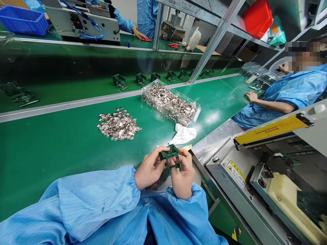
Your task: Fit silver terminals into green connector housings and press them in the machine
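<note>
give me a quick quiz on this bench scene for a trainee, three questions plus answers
1. Multiple choice: what do the left hand and right hand hold together?
a) a blue plastic bin
b) a dark green open-framed part
c) a red plastic tray

2. True or false: in the picture, the loose pile of small silvery metal pieces lies left of the clear rectangular box.

3. Short answer: which is nearer the hands, the clear box or the crumpled white cloth-like item?

Key: 1. b; 2. true; 3. the crumpled white cloth-like item.
</note>
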A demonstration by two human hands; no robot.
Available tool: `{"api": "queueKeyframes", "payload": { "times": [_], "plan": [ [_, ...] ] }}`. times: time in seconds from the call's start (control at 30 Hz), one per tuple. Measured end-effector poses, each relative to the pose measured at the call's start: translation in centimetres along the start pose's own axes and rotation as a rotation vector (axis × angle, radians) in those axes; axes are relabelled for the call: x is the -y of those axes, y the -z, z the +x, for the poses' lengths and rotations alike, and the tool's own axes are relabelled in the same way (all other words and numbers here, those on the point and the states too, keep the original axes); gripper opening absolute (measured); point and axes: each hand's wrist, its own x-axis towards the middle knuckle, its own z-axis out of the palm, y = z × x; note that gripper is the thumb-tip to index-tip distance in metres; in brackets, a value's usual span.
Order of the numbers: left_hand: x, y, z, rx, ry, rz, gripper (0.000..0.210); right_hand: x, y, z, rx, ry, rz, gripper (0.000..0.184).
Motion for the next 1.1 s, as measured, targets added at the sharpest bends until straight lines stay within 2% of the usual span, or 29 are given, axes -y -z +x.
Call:
{"api": "queueKeyframes", "payload": {
  "times": [0.23, 0.33, 0.4, 0.47, 0.5, 0.57, 0.63, 0.7, 0.77, 0.87, 0.93, 1.0, 1.07, 1.1],
  "plan": [
    [-0.2, 0.4, -0.1, 0.039, -0.049, 0.066, 0.029, -2.0, -0.3, -0.2, 0.096, -0.272, 0.495, 0.028],
    [-0.5, 0.5, -0.2, 0.071, 0.015, 0.046, 0.032, -1.8, 1.4, -0.4, 0.139, -0.226, 0.456, 0.026],
    [-1.4, 0.4, -0.5, 0.101, 0.072, -0.005, 0.033, -1.2, 3.4, -0.6, 0.188, -0.108, 0.357, 0.046],
    [-3.1, 0.1, -0.7, 0.199, 0.091, -0.034, 0.033, -0.4, 5.8, -0.9, 0.274, 0.015, 0.272, 0.067],
    [-4.2, -0.1, -0.6, 0.276, 0.086, -0.026, 0.033, 0.0, 7.1, -1.2, 0.31, 0.062, 0.249, 0.07],
    [-6.6, -0.6, 0.0, 0.484, 0.054, 0.022, 0.038, 0.8, 10.1, -1.9, 0.329, 0.104, 0.25, 0.064],
    [-8.7, -1.7, 1.7, 0.705, -0.014, 0.052, 0.051, 1.2, 13.6, -3.1, 0.258, 0.097, 0.266, 0.057],
    [-10.2, -4.0, 4.4, 0.84, -0.125, 0.037, 0.062, 1.0, 17.5, -4.9, 0.069, 0.056, 0.237, 0.057],
    [-11.3, -8.0, 7.1, 0.847, -0.262, 0.024, 0.062, 0.5, 21.6, -7.1, -0.273, 0.012, 0.159, 0.064],
    [-12.8, -16.3, 10.0, 0.81, -0.456, 0.043, 0.056, -0.4, 27.2, -10.0, -0.786, 0.014, 0.043, 0.063],
    [-13.8, -21.9, 10.9, 0.823, -0.509, 0.074, 0.065, -0.7, 30.0, -10.9, -1.006, 0.012, -0.029, 0.059],
    [-14.6, -26.4, 11.4, 0.887, -0.485, 0.118, 0.078, -0.7, 31.9, -11.0, -1.105, -0.041, -0.084, 0.063],
    [-15.3, -29.3, 11.6, 0.948, -0.43, 0.141, 0.086, -0.5, 33.1, -10.4, -1.071, -0.081, -0.116, 0.069],
    [-15.5, -30.0, 11.7, 0.956, -0.4, 0.132, 0.088, -0.4, 33.5, -9.9, -1.033, -0.078, -0.134, 0.072]
  ]
}}
